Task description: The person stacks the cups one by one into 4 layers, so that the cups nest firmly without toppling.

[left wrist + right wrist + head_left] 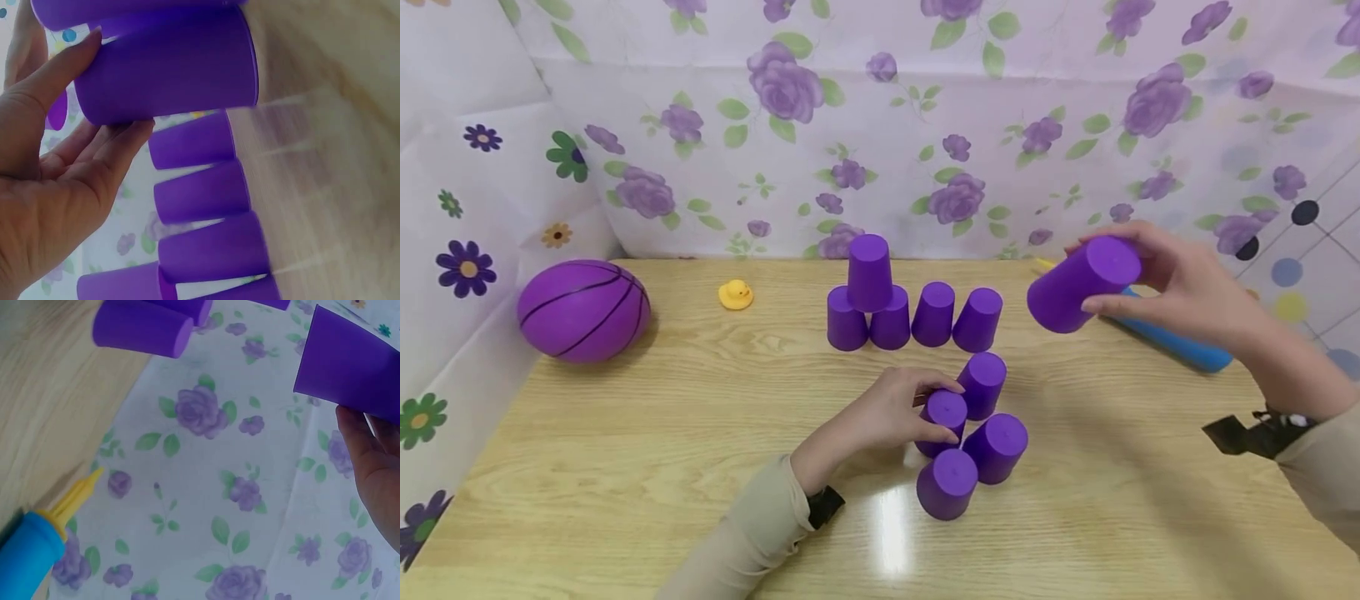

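Right, my right hand (1180,287) has its fingers (1131,242) wrapped round a purple cup (1081,283), held tilted in the air right of the cup row (913,315). Left hand (887,417): fingers (119,150) curled round the side of another cup (943,421), which stands upside down on the tabletop (662,433) in a near cluster of four. Cups look like light, stiff, smooth plastic, so I'd judge them a bit slippery; best gripped round the wall, mid-height. Beyond them: a purple ball (583,310) far left, a yellow duck (735,295), a blue pump (1180,346) under my right hand.
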A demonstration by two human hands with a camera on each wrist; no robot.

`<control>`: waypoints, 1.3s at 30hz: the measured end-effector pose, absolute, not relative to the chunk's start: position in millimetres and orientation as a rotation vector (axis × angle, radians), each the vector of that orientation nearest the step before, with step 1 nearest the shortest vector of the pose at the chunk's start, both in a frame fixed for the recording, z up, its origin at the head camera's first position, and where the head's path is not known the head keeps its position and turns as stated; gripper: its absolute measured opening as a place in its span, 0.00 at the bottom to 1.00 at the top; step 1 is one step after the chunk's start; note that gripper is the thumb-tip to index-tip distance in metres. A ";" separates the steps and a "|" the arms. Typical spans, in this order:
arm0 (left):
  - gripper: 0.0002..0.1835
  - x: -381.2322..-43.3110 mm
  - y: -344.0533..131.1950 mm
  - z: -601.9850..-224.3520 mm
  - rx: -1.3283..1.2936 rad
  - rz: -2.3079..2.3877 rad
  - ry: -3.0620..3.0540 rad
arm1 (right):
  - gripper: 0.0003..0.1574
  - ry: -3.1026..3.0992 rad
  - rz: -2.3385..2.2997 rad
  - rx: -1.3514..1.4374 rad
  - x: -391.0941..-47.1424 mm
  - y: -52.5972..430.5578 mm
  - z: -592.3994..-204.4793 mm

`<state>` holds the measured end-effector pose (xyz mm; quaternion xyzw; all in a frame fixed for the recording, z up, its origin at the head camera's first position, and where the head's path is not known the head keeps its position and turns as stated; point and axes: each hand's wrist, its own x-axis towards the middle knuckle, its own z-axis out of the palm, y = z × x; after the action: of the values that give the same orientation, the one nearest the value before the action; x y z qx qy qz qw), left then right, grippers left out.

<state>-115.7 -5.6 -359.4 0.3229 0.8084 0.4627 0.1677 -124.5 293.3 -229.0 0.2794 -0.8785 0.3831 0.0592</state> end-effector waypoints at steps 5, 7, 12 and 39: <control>0.27 -118.4 -8.0 -357.3 0.915 1.315 2.293 | 0.36 -2.702 1.198 0.729 -137.0 275.3 -226.6; 0.27 -118.6 -8.3 -357.1 0.919 1.313 2.292 | 0.36 -2.704 1.212 0.726 -142.8 268.8 -228.0; 0.27 -118.3 -9.1 -356.9 0.902 1.312 2.283 | 0.35 -2.709 1.223 0.728 -159.3 254.2 -232.2; 0.26 -120.0 -13.0 -357.5 0.904 1.248 2.319 | 0.40 -2.838 1.415 0.766 -226.7 198.5 -274.6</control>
<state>-120.0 -13.0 -357.5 0.3195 0.8196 0.4411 0.1777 -226.7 198.5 -274.6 0.2345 -0.8683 0.4329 -0.0603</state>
